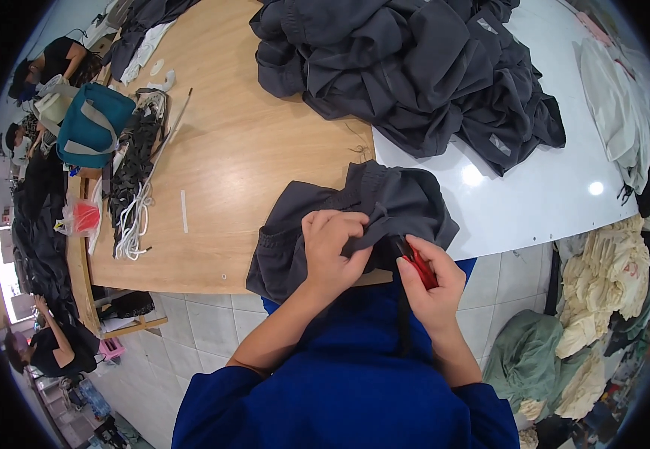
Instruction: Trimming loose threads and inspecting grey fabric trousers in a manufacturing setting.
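Note:
A dark grey garment (287,217) with gathered, elastic-looking edges lies bunched at the table's front edge. My left hand (332,247) is closed on its cloth, with thumb and fingers pinching a fold. Close by on the right, my right hand (437,288) grips a small red-handled tool (421,269) with a dark tip. The tip meets the cloth beside my left fingertips; its exact kind is partly hidden by my fingers. A black strip (404,322) hangs down below the tool against my blue shirt.
A large heap of dark grey garments (407,67) covers the far side. Left on the wooden table (220,150) are white cords (134,228), black cords and a teal bag (94,123). Cream and green cloth piles (602,284) lie at the right. Other people work at the left.

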Motion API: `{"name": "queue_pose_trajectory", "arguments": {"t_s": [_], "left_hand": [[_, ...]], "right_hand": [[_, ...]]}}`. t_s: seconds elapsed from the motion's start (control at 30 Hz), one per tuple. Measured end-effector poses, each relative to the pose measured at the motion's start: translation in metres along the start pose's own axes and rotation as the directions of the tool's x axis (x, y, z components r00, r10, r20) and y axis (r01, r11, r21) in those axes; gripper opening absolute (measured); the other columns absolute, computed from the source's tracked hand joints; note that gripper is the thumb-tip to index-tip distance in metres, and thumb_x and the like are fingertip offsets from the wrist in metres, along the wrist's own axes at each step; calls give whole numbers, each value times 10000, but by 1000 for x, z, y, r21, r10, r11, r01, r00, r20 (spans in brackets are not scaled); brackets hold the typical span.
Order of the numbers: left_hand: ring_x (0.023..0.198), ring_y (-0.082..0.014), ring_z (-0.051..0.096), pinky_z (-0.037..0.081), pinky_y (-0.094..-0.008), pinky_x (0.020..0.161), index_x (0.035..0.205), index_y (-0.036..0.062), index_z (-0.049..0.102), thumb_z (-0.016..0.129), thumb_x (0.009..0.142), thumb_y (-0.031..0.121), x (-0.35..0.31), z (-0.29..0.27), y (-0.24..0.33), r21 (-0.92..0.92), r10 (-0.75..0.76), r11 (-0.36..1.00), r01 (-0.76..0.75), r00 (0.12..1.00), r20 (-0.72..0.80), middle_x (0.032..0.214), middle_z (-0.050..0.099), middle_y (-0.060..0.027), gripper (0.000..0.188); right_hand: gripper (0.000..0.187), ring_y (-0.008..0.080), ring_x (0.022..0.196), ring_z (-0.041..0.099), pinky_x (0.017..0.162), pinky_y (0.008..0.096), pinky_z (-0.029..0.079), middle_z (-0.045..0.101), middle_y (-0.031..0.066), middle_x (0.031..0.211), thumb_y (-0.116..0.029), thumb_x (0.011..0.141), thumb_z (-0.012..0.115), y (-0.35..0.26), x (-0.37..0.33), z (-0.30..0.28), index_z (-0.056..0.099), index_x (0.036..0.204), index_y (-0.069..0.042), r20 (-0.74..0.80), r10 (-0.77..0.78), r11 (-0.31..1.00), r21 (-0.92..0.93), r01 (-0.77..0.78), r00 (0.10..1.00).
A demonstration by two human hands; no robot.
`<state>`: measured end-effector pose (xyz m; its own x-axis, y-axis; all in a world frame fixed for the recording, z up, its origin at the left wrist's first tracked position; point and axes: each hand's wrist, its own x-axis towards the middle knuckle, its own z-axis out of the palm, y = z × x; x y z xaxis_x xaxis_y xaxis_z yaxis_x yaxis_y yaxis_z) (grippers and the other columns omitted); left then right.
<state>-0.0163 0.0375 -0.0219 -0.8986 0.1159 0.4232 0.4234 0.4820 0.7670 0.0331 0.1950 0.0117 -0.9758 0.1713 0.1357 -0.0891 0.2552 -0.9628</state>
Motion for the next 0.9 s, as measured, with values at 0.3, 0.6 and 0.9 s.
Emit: {"name": "queue_pose_trajectory", "arguments": {"t_s": [0.3,0.6,0.9], "left_hand": [[738,-196,505,301,-350,731,704,117,518,682,529,28,-2,-2,4,151,225,967,-207,968,-110,848,598,8,256],[698,-185,474,286,-348,706,681,118,519,661,506,23,-3,-2,6,162,275,954,-252,952,-137,832,576,5,245],[701,-197,480,296,-341,702,710,121,520,678,517,17,-2,-1,5,114,234,969,-217,957,-174,832,580,-3,270]], "right_hand": [[293,167,582,606,528,223,465,625,108,711,9,672,716,-20,7,-5,651,957,11,61,-146,971,-181,155,987],[276,174,590,610,534,225,468,635,112,718,16,672,712,-18,7,-2,656,943,12,22,-153,970,-189,154,988],[259,189,587,609,533,233,469,641,118,716,24,675,711,-16,10,-1,660,929,14,40,-180,967,-176,184,983]]}}
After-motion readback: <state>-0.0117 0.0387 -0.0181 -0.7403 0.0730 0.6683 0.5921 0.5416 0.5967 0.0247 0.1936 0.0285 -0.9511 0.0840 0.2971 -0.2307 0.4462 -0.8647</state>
